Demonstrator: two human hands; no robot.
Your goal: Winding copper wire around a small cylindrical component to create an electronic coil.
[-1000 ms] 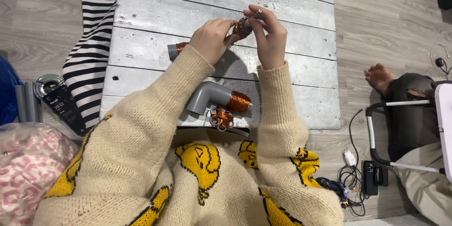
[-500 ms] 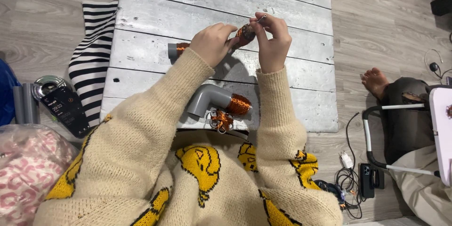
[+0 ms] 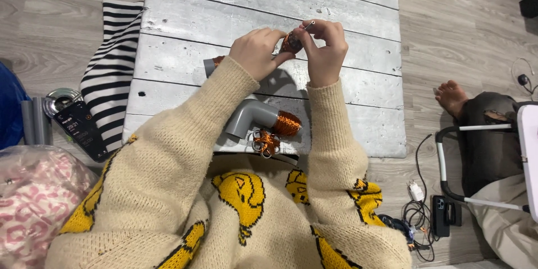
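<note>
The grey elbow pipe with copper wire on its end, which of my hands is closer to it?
Left. The left hand is above the grey elbow pipe; the right hand is farther up and right.

You are looking down on a floor point(image 3: 448, 39) of grey wood-look planks under even, soft light. A whitewashed board of weathered planks point(image 3: 224, 0) lies flat on it. To your left sits a black-and-white striped cloth point(image 3: 112, 61), partly tucked under the board's edge. To your right, cables and a white plug point(image 3: 416, 191) trail across the floor.
</note>
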